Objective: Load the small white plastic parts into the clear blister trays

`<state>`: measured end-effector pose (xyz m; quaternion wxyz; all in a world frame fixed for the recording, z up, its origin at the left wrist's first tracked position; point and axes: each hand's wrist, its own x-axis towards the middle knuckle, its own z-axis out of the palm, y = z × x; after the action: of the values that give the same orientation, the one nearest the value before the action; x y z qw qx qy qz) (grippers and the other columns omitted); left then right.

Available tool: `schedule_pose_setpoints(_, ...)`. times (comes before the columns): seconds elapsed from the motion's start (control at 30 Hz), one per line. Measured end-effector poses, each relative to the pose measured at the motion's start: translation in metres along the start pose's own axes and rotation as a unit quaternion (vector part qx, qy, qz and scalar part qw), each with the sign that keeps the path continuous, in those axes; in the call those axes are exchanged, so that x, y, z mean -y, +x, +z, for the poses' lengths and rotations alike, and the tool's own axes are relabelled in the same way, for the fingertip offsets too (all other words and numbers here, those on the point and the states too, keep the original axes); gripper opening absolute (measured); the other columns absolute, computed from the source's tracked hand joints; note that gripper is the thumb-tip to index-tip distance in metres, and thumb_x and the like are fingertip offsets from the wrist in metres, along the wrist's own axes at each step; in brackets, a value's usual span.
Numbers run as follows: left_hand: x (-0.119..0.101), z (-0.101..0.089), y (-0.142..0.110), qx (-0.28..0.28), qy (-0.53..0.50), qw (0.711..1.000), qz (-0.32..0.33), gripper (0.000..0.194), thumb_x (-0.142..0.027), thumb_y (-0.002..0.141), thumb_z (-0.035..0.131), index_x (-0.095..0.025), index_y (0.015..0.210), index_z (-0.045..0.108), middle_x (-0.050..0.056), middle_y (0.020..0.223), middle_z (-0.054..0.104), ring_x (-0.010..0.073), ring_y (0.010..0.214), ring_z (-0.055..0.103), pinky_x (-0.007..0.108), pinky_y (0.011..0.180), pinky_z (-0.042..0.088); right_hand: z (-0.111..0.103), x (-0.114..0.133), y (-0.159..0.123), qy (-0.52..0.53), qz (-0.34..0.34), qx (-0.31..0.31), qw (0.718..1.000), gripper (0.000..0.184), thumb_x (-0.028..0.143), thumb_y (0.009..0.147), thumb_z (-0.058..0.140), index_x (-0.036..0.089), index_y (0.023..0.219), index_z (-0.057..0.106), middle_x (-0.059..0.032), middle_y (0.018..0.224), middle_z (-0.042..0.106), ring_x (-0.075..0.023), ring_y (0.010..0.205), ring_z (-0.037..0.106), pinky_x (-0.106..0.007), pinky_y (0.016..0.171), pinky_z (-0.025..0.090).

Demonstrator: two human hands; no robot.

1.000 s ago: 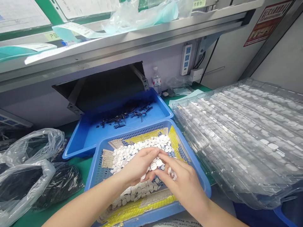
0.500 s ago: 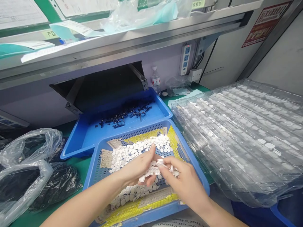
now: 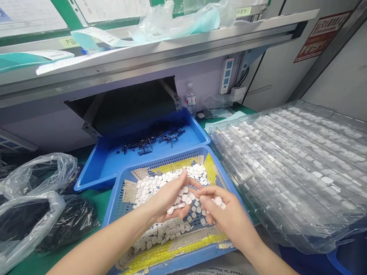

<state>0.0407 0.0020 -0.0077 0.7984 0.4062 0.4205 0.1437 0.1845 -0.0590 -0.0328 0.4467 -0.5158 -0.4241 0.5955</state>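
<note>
My left hand (image 3: 168, 198) hovers palm-up over a blue perforated basket (image 3: 117, 198), cupped round a handful of small white plastic pieces (image 3: 183, 198). My right hand (image 3: 226, 219) is just to its right, fingers curled round a few of the same white pieces (image 3: 219, 201). The two hands are slightly apart. A heap of loose white pieces (image 3: 160, 183) covers the basket floor, over yellow and grey paper sheets (image 3: 177, 165).
Behind the basket sits a blue tray (image 3: 106, 168) holding small black parts (image 3: 149, 143). A stack of clear blister trays (image 3: 292, 164) with white pieces in their pockets fills the right. Plastic bags of dark material (image 3: 37, 214) lie left. A water bottle (image 3: 190, 100) stands by the wall.
My right hand has drawn back to the right, away from my left palm, carrying a few white pieces. The left hand has opened a little, still holding its handful.
</note>
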Motion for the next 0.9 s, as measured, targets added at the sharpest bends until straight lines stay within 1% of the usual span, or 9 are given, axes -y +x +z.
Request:
schedule_pose_setpoints(0.07,0.000,0.002,-0.001,0.008,0.008,1.000,-0.009,0.051,-0.060,0.081,0.027,-0.016,0.090,0.052,-0.004,0.039,0.047,0.0047,0.024,0.034,0.011,0.023,0.015,0.003,-0.003,0.000,-0.144,-0.084,-0.017,0.986,0.021,0.032,0.074,0.054,0.026,0.093,0.062,0.0000,0.066,0.057,-0.0133,0.057,0.052,-0.026,0.054,0.041)
schedule_pose_setpoints(0.13,-0.001,0.003,-0.004,0.003,0.020,1.000,-0.011,0.051,-0.061,0.080,0.026,-0.018,0.096,0.049,-0.004,0.041,0.049,0.0042,0.024,0.032,0.011,0.024,0.015,0.004,-0.006,0.000,-0.254,-0.157,-0.011,0.955,0.030,0.030,0.077,0.051,0.028,0.106,0.057,-0.0028,0.078,0.061,-0.0183,0.071,0.056,-0.031,0.065,0.042)
schedule_pose_setpoints(0.23,-0.001,0.002,-0.007,0.007,0.057,0.998,-0.033,0.053,-0.063,0.079,0.028,-0.021,0.110,0.042,-0.005,0.044,0.050,0.0057,0.025,0.034,0.012,0.025,0.014,0.005,-0.007,0.000,-0.340,-0.189,0.038,0.920,0.035,0.032,0.081,0.045,0.027,0.115,0.051,-0.0055,0.083,0.062,-0.0206,0.071,0.057,-0.033,0.061,0.042)
schedule_pose_setpoints(0.33,0.001,0.000,-0.008,0.030,0.077,0.995,-0.064,0.055,-0.063,0.079,0.028,-0.021,0.113,0.039,-0.005,0.041,0.048,0.0069,0.027,0.036,0.013,0.025,0.013,0.006,-0.004,0.000,-0.364,-0.191,0.088,0.907,0.034,0.032,0.083,0.043,0.024,0.114,0.051,-0.0059,0.083,0.063,-0.0208,0.072,0.058,-0.031,0.059,0.041)
schedule_pose_setpoints(0.4,0.003,-0.002,-0.007,0.034,0.079,0.994,-0.067,0.055,-0.064,0.078,0.029,-0.020,0.110,0.041,-0.005,0.044,0.049,0.0060,0.027,0.036,0.014,0.025,0.011,0.006,-0.003,0.000,-0.368,-0.183,0.101,0.906,0.031,0.030,0.084,0.041,0.022,0.112,0.051,-0.0053,0.083,0.063,-0.0200,0.072,0.058,-0.030,0.060,0.041)
schedule_pose_setpoints(0.5,0.004,-0.002,-0.005,0.040,0.089,0.993,-0.073,0.054,-0.064,0.077,0.031,-0.021,0.107,0.042,-0.005,0.049,0.050,0.0052,0.028,0.036,0.014,0.026,0.011,0.005,-0.001,0.001,-0.388,-0.160,0.118,0.900,0.027,0.025,0.083,0.041,0.023,0.109,0.051,-0.0028,0.081,0.063,-0.0176,0.066,0.056,-0.027,0.054,0.037)
schedule_pose_setpoints(0.6,0.005,-0.003,-0.004,0.057,0.107,0.989,-0.088,0.055,-0.066,0.076,0.030,-0.022,0.107,0.042,-0.006,0.046,0.047,0.0059,0.029,0.037,0.013,0.026,0.012,0.002,-0.001,0.003,-0.414,-0.140,0.134,0.889,0.019,0.021,0.080,0.044,0.023,0.097,0.054,-0.0003,0.073,0.062,-0.0152,0.058,0.052,-0.025,0.049,0.032)
schedule_pose_setpoints(0.73,0.007,-0.003,-0.002,0.071,0.127,0.986,-0.081,0.059,-0.070,0.073,0.029,-0.022,0.104,0.045,-0.006,0.042,0.044,0.0066,0.028,0.036,0.014,0.025,0.011,0.000,-0.001,0.005,-0.377,-0.115,0.148,0.907,0.009,0.020,0.080,0.044,0.021,0.077,0.052,0.0005,0.070,0.060,-0.0138,0.061,0.052,-0.023,0.052,0.032)
schedule_pose_setpoints(0.9,0.014,0.002,0.002,0.070,0.144,0.984,-0.072,0.069,-0.072,0.071,0.022,-0.018,0.106,0.047,-0.006,0.033,0.040,0.0061,0.024,0.026,0.014,0.023,0.012,0.001,0.000,0.005,-0.335,-0.087,0.150,0.926,0.011,0.022,0.080,0.043,0.019,0.072,0.049,-0.0019,0.077,0.061,-0.0148,0.068,0.055,-0.024,0.058,0.035)
